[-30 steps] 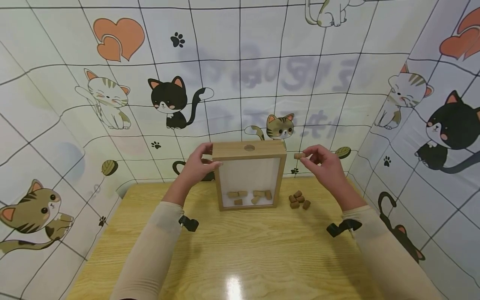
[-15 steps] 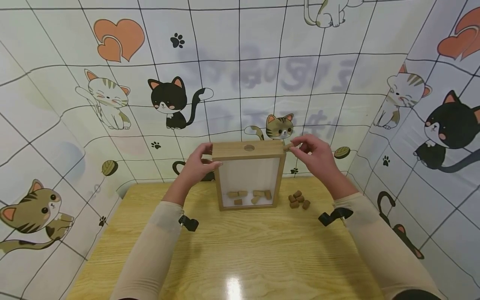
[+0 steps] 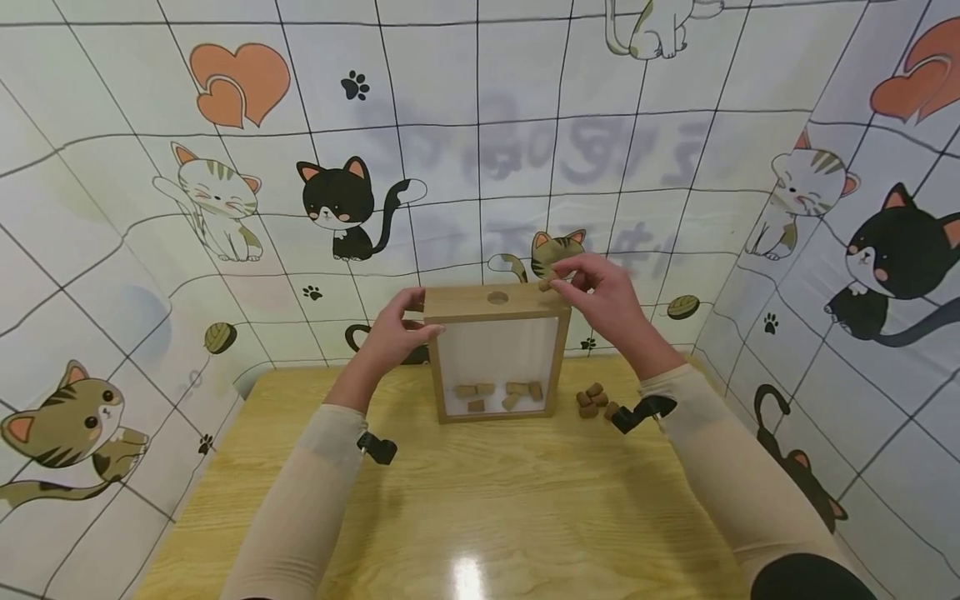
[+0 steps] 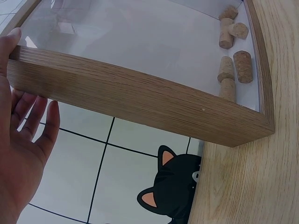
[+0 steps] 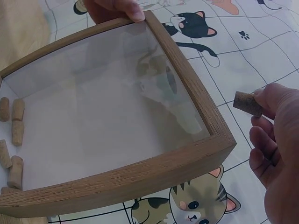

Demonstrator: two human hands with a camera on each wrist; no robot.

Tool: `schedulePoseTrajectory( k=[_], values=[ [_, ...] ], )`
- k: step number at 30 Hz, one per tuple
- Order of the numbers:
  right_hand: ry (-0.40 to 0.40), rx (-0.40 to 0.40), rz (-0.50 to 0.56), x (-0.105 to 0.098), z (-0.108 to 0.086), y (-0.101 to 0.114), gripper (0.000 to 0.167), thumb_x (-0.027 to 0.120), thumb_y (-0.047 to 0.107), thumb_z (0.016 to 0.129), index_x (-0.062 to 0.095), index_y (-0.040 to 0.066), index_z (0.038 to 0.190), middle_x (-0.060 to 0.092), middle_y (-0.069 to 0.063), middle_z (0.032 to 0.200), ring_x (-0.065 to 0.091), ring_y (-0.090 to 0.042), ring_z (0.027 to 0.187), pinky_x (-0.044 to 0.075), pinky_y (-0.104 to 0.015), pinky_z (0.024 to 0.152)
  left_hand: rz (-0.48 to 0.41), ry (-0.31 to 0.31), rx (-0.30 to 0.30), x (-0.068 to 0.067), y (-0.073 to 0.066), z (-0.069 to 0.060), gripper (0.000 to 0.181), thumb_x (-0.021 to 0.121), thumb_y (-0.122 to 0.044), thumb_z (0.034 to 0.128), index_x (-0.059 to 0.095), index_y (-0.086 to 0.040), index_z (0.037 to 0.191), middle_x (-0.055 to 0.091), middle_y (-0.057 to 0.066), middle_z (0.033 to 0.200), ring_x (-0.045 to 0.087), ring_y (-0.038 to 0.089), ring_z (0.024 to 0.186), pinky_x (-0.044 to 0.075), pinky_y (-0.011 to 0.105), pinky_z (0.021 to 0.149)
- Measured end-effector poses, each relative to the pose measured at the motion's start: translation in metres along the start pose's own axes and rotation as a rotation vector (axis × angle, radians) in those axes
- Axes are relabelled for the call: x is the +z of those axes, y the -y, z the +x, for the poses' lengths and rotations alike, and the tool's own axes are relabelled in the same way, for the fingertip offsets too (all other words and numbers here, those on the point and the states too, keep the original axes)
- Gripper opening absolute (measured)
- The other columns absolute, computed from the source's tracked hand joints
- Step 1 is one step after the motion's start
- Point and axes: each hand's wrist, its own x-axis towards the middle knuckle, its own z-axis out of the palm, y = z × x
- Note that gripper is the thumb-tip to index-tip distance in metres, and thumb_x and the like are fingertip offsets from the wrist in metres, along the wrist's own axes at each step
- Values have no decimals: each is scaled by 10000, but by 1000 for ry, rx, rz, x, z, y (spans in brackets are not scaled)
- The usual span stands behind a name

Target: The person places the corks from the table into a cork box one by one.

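Observation:
A shallow wooden box (image 3: 517,309) with a clear front stands upright on the table, a round hole (image 3: 497,297) in its top. Several corks (image 4: 243,66) lie along the bottom inside. My left hand (image 3: 393,332) grips the box's upper left side, thumb at the front edge and fingers behind. Between thumb and fingers, my right hand (image 3: 603,302) pinches a single cork (image 5: 246,103) just above the right end of the box top, to the right of the hole. In the right wrist view this cork is apart from the frame.
A small pile of loose corks (image 3: 589,400) lies on the wooden table (image 3: 480,492) to the right of the box; the right wrist camera partly covers one. Close behind the table hangs a white gridded cloth (image 3: 480,167) printed with cats.
My right hand has moved left and a little up with the cork, from beside the box to above its top right end. The left hand and the box have stayed put.

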Motion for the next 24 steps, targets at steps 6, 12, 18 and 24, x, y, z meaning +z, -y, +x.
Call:
schedulePoseTrajectory(
  k=[6,12,18,24],
  values=[
    [63,15,-32,7,10,4,236,771,140,1066,780,45,1281,689,-77,1053,607,-226,821,491,-309,705,19,-3,-6,-2,3,-3,784,871,-307,978,474,-146,1634,571,131,1446,622,387,1263,590,543,1034],
    [172,2,-36,12,26,9,249,768,184,1074,784,63,1291,690,-80,1051,575,-241,804,468,-328,686,11,-4,1,-4,-1,-3,770,866,-298,978,481,-153,1629,575,128,1451,615,403,1269,577,556,1043],
    [252,-12,-51,20,39,16,228,772,189,1073,785,89,1277,680,-62,941,560,-238,762,474,-350,691,7,4,-3,-2,-2,-2,774,864,-299,984,473,-150,1635,567,128,1467,598,413,1303,559,560,1074],
    [292,-26,-77,29,47,21,206,773,196,1071,790,104,1254,673,-59,918,564,-240,763,488,-371,702,-2,5,0,-1,-1,0,776,871,-303,976,479,-148,1628,572,127,1460,589,423,1319,545,562,1092]
  ],
)
